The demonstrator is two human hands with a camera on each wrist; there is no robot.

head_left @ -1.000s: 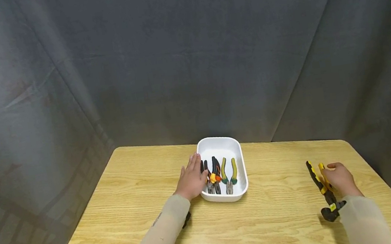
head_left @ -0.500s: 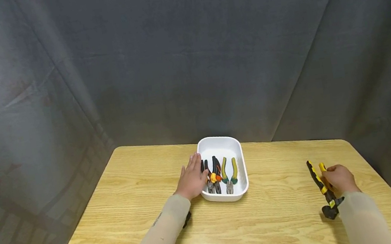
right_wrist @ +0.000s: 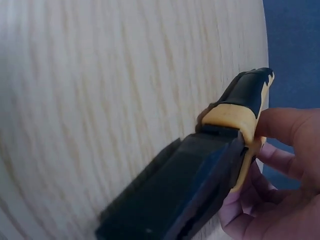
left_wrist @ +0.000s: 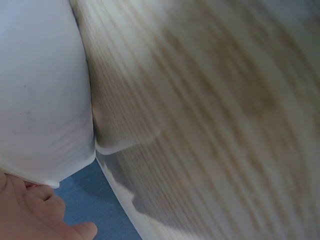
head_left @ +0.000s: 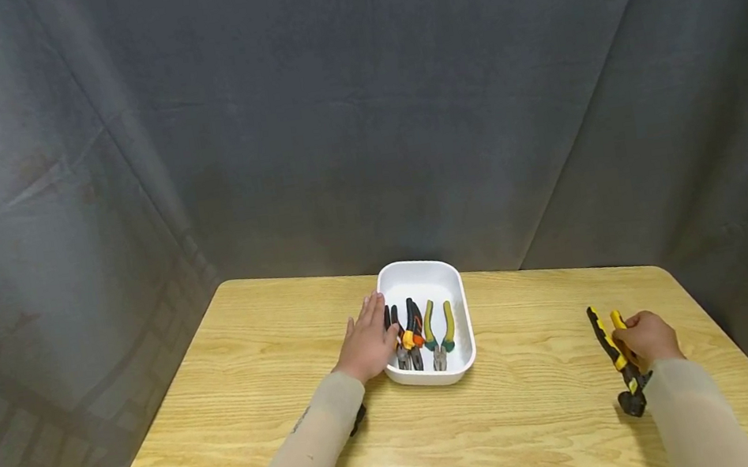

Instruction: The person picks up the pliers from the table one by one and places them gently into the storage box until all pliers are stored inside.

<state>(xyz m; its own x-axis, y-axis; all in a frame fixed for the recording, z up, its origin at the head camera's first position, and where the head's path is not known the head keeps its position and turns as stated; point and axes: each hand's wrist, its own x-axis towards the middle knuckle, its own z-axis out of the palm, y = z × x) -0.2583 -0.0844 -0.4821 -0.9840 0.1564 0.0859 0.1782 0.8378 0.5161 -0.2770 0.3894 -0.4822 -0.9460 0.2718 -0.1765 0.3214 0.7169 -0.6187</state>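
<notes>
In the head view my left hand lies along the left rim of a white tray, fingers extended. The left wrist view shows its fingers against the tray's outer wall. Inside the tray are pliers with olive-green handles and pliers with black and orange handles. Another black-handled tool is partly covered by this hand. At the right, my right hand grips one handle of yellow-and-black pliers. Its thumb and curled fingers meet around that yellow handle in the right wrist view.
The wooden table ends at a dark grey curtain close behind the tray. More curtain hangs along the left and right sides. A black wrist camera sits beside the right wrist, near the pliers' head.
My right hand has turned slightly, its fingers drawing in closer around the yellow handle, and the wrist has edged forward. My left hand and the tray stay in place.
</notes>
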